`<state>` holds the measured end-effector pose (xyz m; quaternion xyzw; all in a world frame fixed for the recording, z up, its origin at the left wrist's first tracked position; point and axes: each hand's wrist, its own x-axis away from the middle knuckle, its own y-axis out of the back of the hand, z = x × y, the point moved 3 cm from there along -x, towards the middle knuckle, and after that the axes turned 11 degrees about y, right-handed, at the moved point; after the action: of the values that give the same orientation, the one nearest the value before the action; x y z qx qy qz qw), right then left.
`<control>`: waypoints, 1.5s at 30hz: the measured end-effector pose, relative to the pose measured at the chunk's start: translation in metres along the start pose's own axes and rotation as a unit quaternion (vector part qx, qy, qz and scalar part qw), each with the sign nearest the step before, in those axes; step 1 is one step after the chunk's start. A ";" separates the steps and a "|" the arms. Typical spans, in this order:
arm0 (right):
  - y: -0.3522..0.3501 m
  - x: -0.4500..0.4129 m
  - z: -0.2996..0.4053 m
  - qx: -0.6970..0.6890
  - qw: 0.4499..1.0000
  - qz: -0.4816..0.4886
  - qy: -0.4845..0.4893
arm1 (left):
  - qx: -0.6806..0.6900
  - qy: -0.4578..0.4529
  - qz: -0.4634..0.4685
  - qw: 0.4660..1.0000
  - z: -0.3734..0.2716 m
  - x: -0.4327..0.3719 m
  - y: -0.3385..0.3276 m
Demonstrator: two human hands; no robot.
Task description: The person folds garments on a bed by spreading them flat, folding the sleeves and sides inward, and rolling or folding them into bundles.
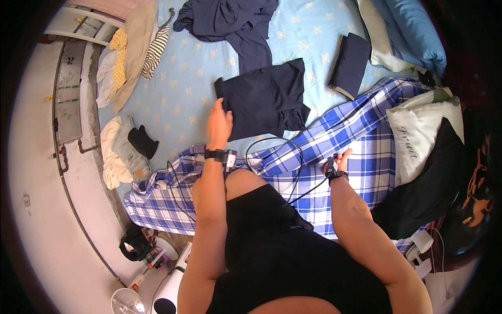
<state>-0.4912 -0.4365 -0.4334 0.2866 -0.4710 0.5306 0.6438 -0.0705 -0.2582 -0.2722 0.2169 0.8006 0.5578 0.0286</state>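
Observation:
A dark navy garment (255, 100), partly folded, lies before me on the light blue bed sheet (176, 106). My left hand (220, 123) is at its left edge, with cloth between thumb and fingers; the fingertips are partly hidden. Creases run through the garment's right part. My right hand (342, 160) is over the blue and white plaid cloth (364, 172) near my knee, fingers apart, with nothing visible in it. Each wrist wears a black strap with a small device. A black cable (302, 157) loops between my hands across the plaid cloth.
A folded dark garment (350, 64) lies at right, and a crumpled navy garment (231, 17) at the far side. Left are clothes including a striped piece (156, 53) and a small black cloth (143, 141). A white pillow (411, 137) and black cloth (423, 196) sit at right.

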 end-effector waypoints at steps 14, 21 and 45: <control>-0.010 0.009 -0.005 0.004 0.999 0.030 -0.023 | 0.042 0.215 0.005 0.976 0.060 -0.008 -0.041; -0.011 0.003 -0.005 -0.023 0.999 -0.022 0.021 | 0.110 0.140 -0.006 0.984 0.024 -0.014 -0.045; -0.024 0.021 -0.005 -0.021 0.998 -0.063 0.013 | 0.045 0.078 -0.057 0.994 -0.066 0.011 -0.066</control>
<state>-0.4672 -0.4298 -0.4133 0.2950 -0.4549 0.4827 0.6878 -0.1205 -0.3305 -0.3047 0.1282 0.8355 0.5341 -0.0118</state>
